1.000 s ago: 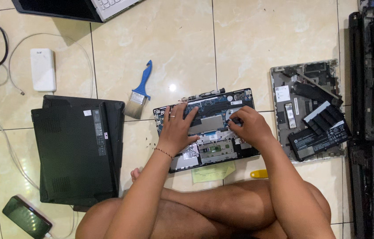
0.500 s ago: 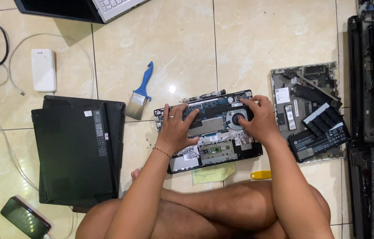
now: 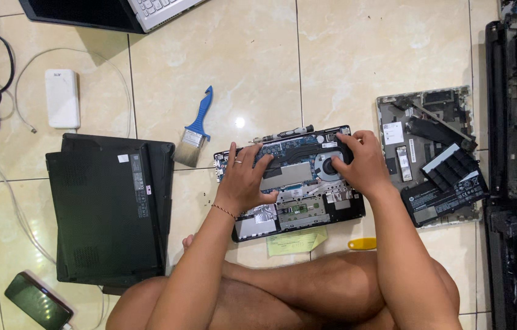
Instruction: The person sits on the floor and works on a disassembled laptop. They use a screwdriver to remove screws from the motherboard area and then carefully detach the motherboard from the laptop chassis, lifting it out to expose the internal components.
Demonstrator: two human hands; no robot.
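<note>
Pressing flat metal laptop internals (image 3: 295, 183), bare hands (image 3: 243, 180).

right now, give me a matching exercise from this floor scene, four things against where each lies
Things:
1. paintbrush
2. white power bank
3. phone
4. screwdriver

Places:
A. bottom left corner, by the knee
B. along the far edge of the opened laptop
C. upper left, beside the cables
D. between the closed black laptops and the opened laptop

Pairs: 1-D, 2-C, 3-A, 4-B
</note>
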